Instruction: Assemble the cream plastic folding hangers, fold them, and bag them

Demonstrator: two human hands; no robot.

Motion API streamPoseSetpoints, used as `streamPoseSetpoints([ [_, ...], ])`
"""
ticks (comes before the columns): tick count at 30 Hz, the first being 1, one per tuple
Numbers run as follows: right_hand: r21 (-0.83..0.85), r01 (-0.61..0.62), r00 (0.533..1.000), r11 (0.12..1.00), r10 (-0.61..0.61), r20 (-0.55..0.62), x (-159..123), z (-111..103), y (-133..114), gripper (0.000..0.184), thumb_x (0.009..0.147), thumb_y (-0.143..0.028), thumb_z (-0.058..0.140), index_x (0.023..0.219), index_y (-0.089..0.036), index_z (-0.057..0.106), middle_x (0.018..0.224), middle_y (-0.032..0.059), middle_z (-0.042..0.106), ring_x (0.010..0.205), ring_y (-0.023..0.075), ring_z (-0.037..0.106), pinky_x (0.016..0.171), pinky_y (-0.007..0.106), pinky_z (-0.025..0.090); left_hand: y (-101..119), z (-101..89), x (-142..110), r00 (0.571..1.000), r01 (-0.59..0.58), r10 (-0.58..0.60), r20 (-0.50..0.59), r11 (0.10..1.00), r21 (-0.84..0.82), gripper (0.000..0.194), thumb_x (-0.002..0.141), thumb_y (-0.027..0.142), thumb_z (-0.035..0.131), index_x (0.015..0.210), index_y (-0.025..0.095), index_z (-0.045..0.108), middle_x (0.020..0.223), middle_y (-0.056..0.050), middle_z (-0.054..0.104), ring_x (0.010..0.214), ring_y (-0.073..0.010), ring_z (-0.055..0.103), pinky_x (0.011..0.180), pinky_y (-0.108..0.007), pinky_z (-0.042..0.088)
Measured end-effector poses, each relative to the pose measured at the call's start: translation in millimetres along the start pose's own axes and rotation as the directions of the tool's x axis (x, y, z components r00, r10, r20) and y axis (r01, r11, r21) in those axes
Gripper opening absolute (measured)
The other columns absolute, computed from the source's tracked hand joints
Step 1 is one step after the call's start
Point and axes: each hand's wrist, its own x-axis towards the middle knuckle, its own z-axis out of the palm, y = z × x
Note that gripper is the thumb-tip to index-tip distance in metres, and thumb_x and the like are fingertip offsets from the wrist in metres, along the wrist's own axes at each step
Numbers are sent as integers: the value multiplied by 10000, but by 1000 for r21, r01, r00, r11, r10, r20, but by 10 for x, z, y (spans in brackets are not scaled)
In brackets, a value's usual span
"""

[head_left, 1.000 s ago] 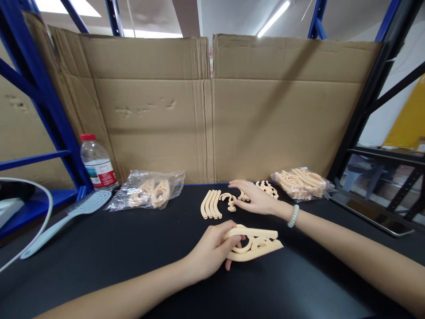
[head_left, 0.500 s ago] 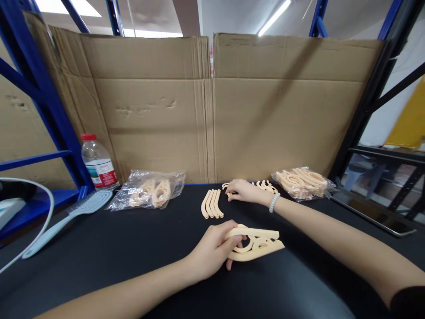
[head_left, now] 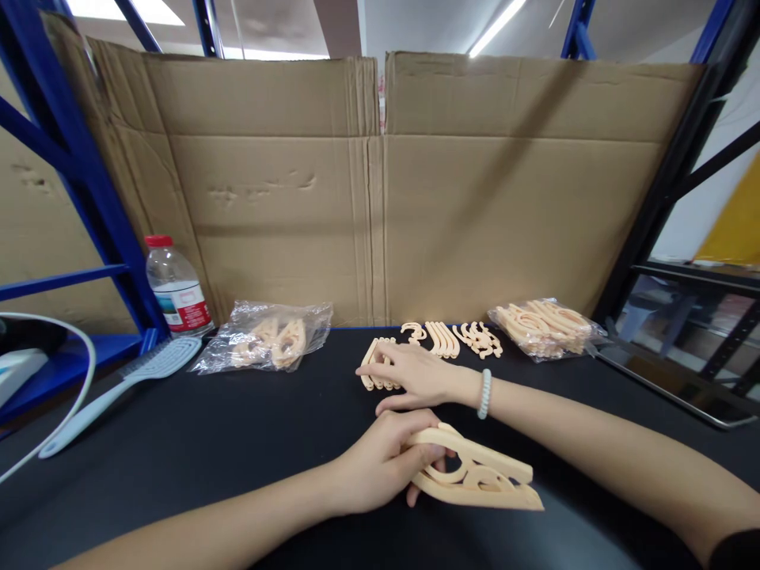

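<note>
A folded cream plastic clothes hanger (head_left: pixel 484 475) is gripped in my left hand (head_left: pixel 385 463), its free ends pointing right and toward me. My left thumb lies over it and the other fingers curl underneath. Just beyond, my right hand (head_left: pixel 416 374) is stretched leftward, fingers and thumb apart, over a row of curved cream strips (head_left: pixel 369 372). The hand partly covers those strips; whether the fingertips touch them I cannot tell. Behind it lie another row of cream strips (head_left: pixel 442 340), small curved hook pieces (head_left: pixel 414 332) and a cluster of small cream parts (head_left: pixel 482 340).
At the back left is a clear bag with cream hangers (head_left: pixel 270 344); a fuller bag (head_left: pixel 543 326) lies at the back right. A pale blue hairbrush (head_left: pixel 131 388), a red-capped bottle (head_left: pixel 178 285) and a dark flat device (head_left: pixel 677 388) lie around. Cardboard (head_left: pixel 285 222) walls the back.
My right hand has moved left and nearer, from the small parts at the back to over the front strips, its fingers spreading. The left hand has shifted the hanger slightly right and toward me.
</note>
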Motion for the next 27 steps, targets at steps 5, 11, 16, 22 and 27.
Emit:
streamPoseSetpoints([
  [5,48,-97,995,994,96,32,189,205,123,339,926,-461,482,1112,-193,574,1048,87,511,874,204,517,748,327,458,-17,-14,0,999,-9,9,-33,1000,-10,249,890,392,527,860,148,564,743,0,575,431,-45,492,414,-154,376],
  [11,154,-168,983,974,177,-51,292,283,439,210,908,-369,551,989,-184,608,941,59,492,835,190,505,806,346,437,-46,-23,41,993,-8,5,-119,1000,-26,279,876,422,536,846,145,545,707,8,568,413,-51,499,384,-155,354],
  [16,366,-261,897,893,364,-250,186,139,404,339,986,-433,330,1080,-198,556,1023,76,525,952,190,519,875,349,424,-44,-43,77,963,-49,23,-268,994,-94,327,850,466,550,850,139,539,679,21,550,395,-56,501,371,-161,327],
  [22,677,-370,748,636,636,-189,-415,-94,162,700,940,-599,15,897,-160,559,668,26,531,556,137,520,502,258,428,-77,-83,104,854,-58,44,-519,998,-10,338,862,480,517,879,143,531,684,24,552,455,-89,568,387,-168,355],
  [27,913,-361,759,187,628,172,-764,-110,-216,505,825,-643,490,793,-151,594,589,-11,538,438,87,446,416,213,335,-61,-74,111,849,1,4,-528,1000,9,360,864,512,489,900,155,500,747,-18,627,511,-128,631,411,-187,417],
])
